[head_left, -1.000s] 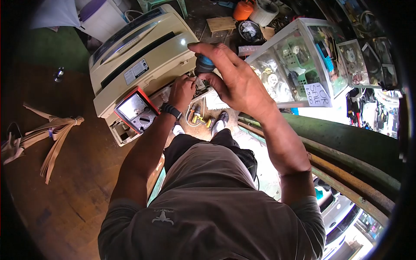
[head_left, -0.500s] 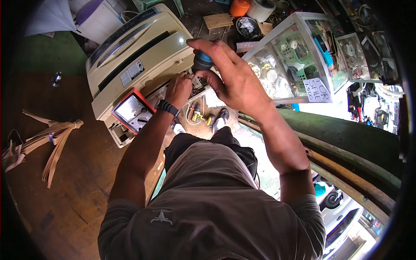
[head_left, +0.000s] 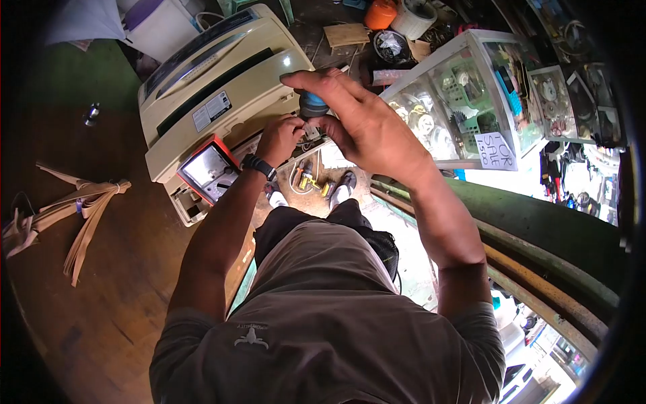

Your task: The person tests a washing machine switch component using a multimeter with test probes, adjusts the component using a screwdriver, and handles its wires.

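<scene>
A beige appliance (head_left: 222, 94) with a dark slot and a white label lies at the upper left of centre. My left hand (head_left: 280, 139), with a dark watch on its wrist, has its fingers pinched together at the appliance's near edge; what they hold is too small to tell. My right hand (head_left: 370, 124) is curled around a blue and black tool (head_left: 312, 106), its thumb below and its index finger stretched over it. The tool's lower end is close to my left fingertips. An orange-framed analog meter (head_left: 207, 168) rests on the appliance's near part, left of my left wrist.
A glass display case (head_left: 464, 101) with a handwritten sign stands to the right. Yellow and black power tools (head_left: 308, 180) lie on the floor by my feet. Tan straps (head_left: 91, 202) are at the left. A small wooden stool (head_left: 346, 36) and an orange container (head_left: 380, 13) stand beyond.
The view has shifted slightly back and forth. My right index finger sits a little lower and further left over the tool. Both hands remain by the appliance's edge.
</scene>
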Motion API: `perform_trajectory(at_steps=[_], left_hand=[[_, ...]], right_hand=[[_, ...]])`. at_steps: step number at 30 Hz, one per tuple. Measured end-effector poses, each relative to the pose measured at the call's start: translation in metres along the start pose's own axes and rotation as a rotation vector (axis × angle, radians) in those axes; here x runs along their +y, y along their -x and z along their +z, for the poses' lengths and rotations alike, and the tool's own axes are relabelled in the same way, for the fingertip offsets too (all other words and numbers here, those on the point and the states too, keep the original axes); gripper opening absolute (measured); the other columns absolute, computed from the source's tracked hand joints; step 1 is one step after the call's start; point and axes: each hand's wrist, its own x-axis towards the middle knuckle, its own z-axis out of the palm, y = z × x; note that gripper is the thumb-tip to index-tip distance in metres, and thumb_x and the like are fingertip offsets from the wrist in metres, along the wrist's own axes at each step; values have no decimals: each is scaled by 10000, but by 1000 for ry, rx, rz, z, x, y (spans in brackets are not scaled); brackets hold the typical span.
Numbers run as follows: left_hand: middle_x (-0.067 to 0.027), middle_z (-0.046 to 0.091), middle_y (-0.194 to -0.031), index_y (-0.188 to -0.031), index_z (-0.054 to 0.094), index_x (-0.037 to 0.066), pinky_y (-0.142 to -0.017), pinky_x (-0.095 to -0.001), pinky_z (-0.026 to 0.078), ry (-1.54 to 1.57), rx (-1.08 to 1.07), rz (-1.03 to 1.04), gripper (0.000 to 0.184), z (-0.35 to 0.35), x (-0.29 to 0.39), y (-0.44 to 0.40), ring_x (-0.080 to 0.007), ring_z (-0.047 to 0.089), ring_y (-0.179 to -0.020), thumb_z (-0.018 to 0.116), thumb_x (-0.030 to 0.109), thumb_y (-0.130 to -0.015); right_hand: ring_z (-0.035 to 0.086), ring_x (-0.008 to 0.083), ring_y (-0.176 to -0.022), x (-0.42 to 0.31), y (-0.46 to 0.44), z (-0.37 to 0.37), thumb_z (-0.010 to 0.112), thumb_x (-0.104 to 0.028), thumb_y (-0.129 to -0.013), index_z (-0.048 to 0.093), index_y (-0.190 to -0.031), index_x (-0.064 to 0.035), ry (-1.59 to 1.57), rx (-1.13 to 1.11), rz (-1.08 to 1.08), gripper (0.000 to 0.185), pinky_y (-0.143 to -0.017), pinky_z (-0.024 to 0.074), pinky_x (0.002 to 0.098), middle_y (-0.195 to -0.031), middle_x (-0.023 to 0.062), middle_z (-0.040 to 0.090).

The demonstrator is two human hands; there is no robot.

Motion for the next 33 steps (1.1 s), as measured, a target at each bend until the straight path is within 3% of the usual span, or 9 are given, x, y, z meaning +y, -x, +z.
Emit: perform_trajectory(at_steps=[7, 10, 15, 18, 22, 23, 25, 29, 33], left_hand=[[-157, 718, -949, -967, 729, 14, -820, -449, 550, -29, -19, -49, 117, -8, 8, 4, -363, 697, -904, 742, 83, -874], [-144, 724, -958, -985, 737, 22, -826, -445, 554, 44, 60, 93, 124, 4, -10, 4, -359, 700, -912, 738, 78, -875], [-144, 728, -976, -1008, 743, 15, -846, -439, 558, -35, 28, 25, 143, 0, -2, 5, -357, 702, -922, 730, 64, -874], [-147, 727, -988, -1027, 743, 24, -856, -451, 556, -37, 28, 22, 152, 0, 0, 8, -359, 699, -930, 718, 75, -886], [-149, 726, -993, -1027, 733, 38, -870, -469, 553, -104, 44, 46, 143, 1, -4, 12, -366, 696, -936, 693, 108, -909], [-153, 726, -998, -1018, 727, 41, -877, -474, 552, -82, 33, 64, 138, 2, -8, 11, -368, 695, -941, 683, 124, -917], [-156, 729, -1016, -983, 706, 39, -890, -474, 555, -26, 6, 52, 122, 7, -15, 12, -374, 695, -957, 663, 138, -926], [-155, 746, -1025, -1038, 730, 52, -881, -467, 567, -92, 125, 68, 149, 4, -6, 14, -369, 705, -957, 652, 117, -929], [-158, 756, -1032, -1092, 742, 62, -871, -460, 576, 16, 117, 70, 187, 0, -7, 12, -364, 716, -957, 662, 94, -925]], right_hand=[[636, 348, -1172, 5, -14, -12, 684, 98, -867, 568, -1402, -97, -125, -173, -66, 582, -931, 528, 429, -1285, 130, 648], [650, 358, -1128, 5, -15, -8, 703, 81, -861, 572, -1384, -92, -146, -109, -72, 567, -899, 535, 434, -1254, 131, 653], [690, 425, -951, -2, -10, 3, 741, -54, -878, 517, -1364, -104, 162, 48, -14, 538, -749, 577, 478, -1174, 154, 626], [678, 440, -967, 3, -4, 9, 768, -118, -877, 483, -1331, -60, 296, 73, 105, 539, -759, 571, 488, -1131, 173, 614], [679, 454, -946, -1, -13, 9, 788, -158, -873, 464, -1298, -35, 356, 74, 48, 548, -761, 568, 500, -1150, 192, 611], [682, 455, -917, 3, -17, 9, 787, -170, -878, 465, -1305, -50, 214, 61, -55, 548, -755, 567, 502, -1135, 186, 621], [686, 458, -832, -2, -11, 12, 787, -181, -887, 507, -1300, -86, -16, -60, 64, 508, -746, 563, 506, -1072, 152, 656], [684, 451, -848, 0, -15, 19, 778, -148, -884, 577, -1313, -107, 289, 111, 41, 475, -751, 566, 496, -1071, 130, 673], [697, 390, -886, 3, -21, 14, 784, -164, -889, 567, -1391, -161, 104, 127, -102, 547, -711, 572, 456, -1084, 132, 677]])
